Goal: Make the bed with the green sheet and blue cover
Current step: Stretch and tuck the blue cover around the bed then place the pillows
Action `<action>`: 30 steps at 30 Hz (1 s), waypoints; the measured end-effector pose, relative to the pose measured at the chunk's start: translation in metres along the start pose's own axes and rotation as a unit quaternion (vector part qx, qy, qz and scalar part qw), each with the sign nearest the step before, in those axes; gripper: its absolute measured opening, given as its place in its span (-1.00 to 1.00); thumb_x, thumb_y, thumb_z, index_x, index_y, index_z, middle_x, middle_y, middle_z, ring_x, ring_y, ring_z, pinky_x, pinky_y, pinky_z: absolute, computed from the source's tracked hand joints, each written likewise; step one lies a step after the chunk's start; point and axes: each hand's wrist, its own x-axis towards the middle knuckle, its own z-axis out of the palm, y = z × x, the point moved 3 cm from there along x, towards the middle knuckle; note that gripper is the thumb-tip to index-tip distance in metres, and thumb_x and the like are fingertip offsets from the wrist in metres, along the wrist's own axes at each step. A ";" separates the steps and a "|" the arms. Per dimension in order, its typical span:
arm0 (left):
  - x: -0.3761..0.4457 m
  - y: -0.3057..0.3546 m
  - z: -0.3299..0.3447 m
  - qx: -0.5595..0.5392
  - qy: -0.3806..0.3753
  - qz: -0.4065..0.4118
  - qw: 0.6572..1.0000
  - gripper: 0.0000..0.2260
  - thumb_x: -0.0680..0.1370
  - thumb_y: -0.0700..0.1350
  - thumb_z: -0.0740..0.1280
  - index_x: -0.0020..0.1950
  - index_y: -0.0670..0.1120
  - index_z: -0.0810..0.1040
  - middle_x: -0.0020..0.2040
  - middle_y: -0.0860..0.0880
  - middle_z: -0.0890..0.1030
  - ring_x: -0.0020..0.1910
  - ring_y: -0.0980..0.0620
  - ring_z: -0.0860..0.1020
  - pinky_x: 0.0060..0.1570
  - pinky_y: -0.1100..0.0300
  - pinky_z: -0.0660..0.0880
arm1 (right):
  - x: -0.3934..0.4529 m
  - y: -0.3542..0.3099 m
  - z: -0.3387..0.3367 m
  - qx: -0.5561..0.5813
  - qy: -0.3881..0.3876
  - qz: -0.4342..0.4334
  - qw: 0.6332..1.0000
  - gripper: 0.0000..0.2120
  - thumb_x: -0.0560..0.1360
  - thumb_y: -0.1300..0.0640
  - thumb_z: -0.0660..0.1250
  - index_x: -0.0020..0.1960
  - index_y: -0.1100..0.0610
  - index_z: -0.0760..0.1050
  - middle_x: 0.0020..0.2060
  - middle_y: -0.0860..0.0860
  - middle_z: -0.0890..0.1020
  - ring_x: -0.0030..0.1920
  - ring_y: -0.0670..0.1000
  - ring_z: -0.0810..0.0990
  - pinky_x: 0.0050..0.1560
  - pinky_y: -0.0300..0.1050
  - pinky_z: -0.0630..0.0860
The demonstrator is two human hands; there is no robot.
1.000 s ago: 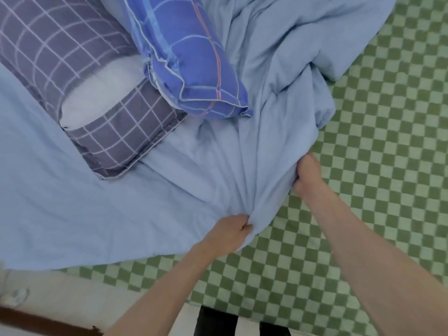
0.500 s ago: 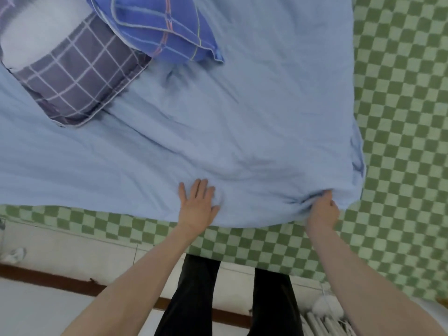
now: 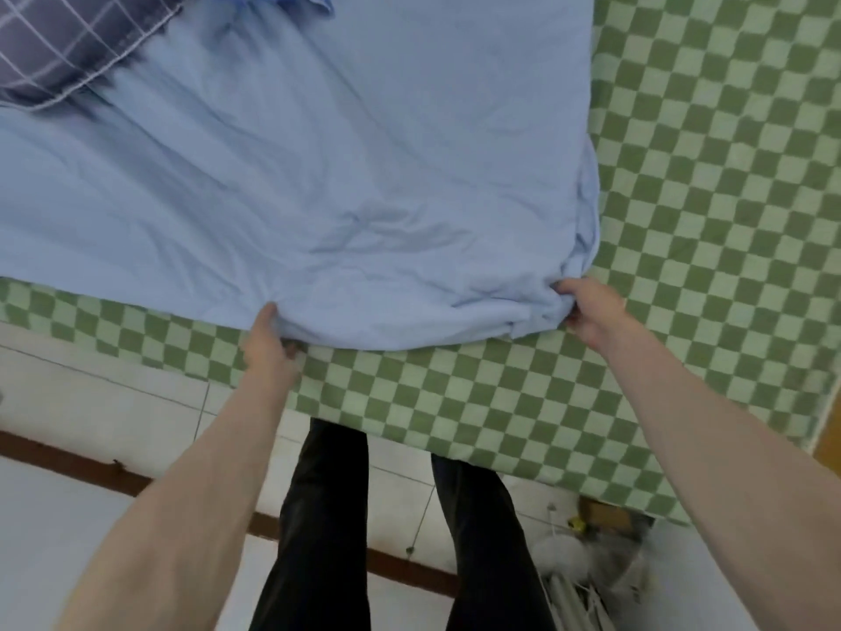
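Observation:
A light blue cover (image 3: pixel 346 175) lies spread over the green checked sheet (image 3: pixel 710 220) on the bed. Its near edge runs across the middle of the view. My left hand (image 3: pixel 268 343) pinches that near edge, thumb on top and fingers under the cloth. My right hand (image 3: pixel 589 311) grips the bunched near-right corner of the cover. The sheet shows bare along the right side and in a strip in front of the cover.
A dark purple grid-pattern pillow (image 3: pixel 68 43) lies at the top left and the corner of a blue plaid pillow (image 3: pixel 296 0) at the top. My dark-trousered legs (image 3: pixel 318 530) stand on the white tiled floor (image 3: pixel 91 403). Clutter (image 3: pixel 591 562) sits at the bed's near-right corner.
My left hand, flat on the cover half a second ago, now grips its near edge. The right hand keeps its hold on the corner. The cover went from bunched to spread out.

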 end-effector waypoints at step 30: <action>-0.052 -0.016 -0.055 -0.253 -0.243 0.021 0.936 -0.45 0.54 0.33 0.26 0.43 0.07 0.53 0.39 -0.05 0.56 0.36 -0.20 0.52 0.38 -0.19 0.39 | -0.057 0.148 -0.078 -0.143 -0.115 -0.035 0.982 -0.64 0.42 0.00 0.53 0.20 -0.03 0.60 0.14 -0.16 0.69 0.12 -0.08 0.67 0.12 -0.14 0.53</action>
